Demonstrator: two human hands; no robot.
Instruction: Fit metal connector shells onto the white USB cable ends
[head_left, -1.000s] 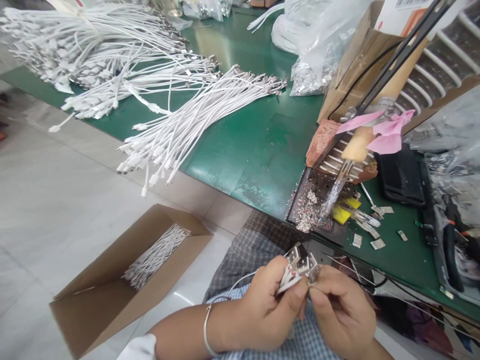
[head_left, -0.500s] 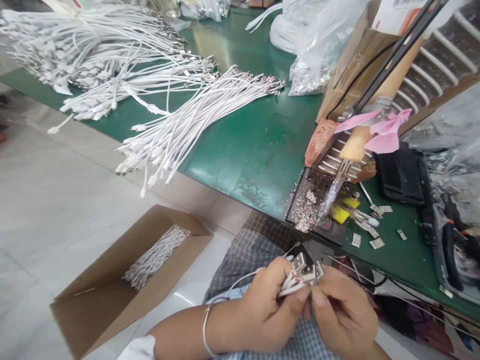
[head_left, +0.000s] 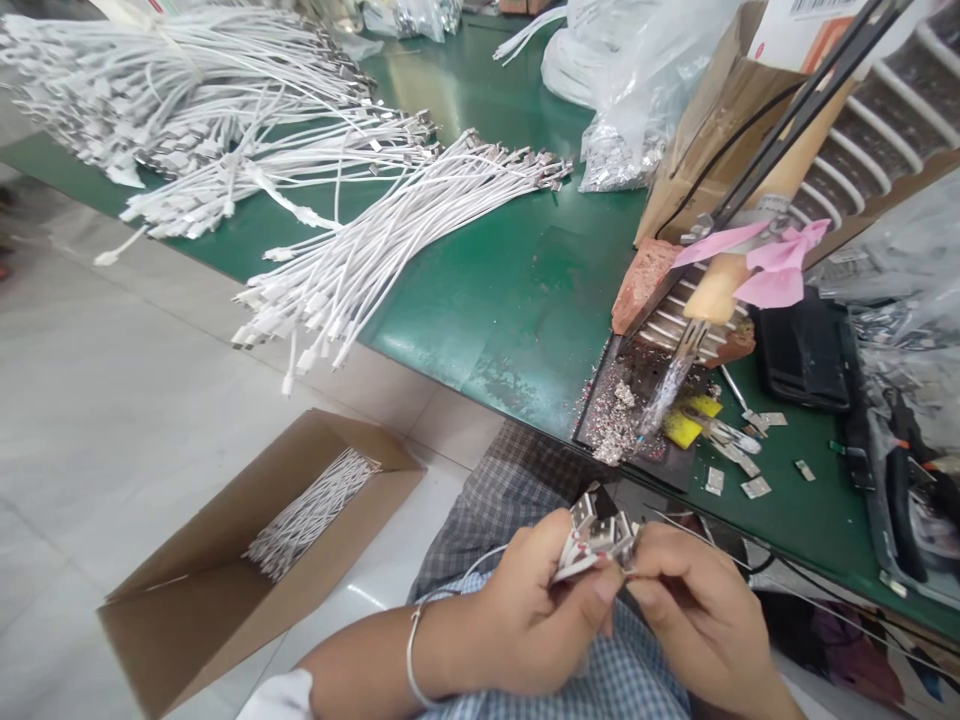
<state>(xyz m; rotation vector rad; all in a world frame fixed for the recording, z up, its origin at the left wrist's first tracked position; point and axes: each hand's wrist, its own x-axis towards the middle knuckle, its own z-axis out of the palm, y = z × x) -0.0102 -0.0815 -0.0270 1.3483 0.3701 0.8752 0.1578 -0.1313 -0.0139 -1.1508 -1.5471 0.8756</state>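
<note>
Several white USB cables are bunched in my left hand (head_left: 536, 610), its thumb and fingers closed round them just below the plugs. Their bare metal USB plugs (head_left: 600, 525) point up and away from me, with bits of red wire showing at the base. My right hand (head_left: 694, 600) is in a pinch against the rightmost plug, thumb and forefinger closed at its edge; the fingertips partly hide the wire end there. Both hands are over my lap, in front of the table's edge.
Bundles of white cables (head_left: 397, 240) lie on the green table (head_left: 517, 310). A soldering iron (head_left: 709, 300) rests in a coil stand, above a solder-strewn plate (head_left: 600, 410). Loose metal shells (head_left: 756, 487) lie to the right. A cardboard box (head_left: 180, 610) with cables stands on the floor.
My right hand has shifted slightly right and its fingers have changed position at the rightmost plug. The plugs in my left hand have tilted a little left.
</note>
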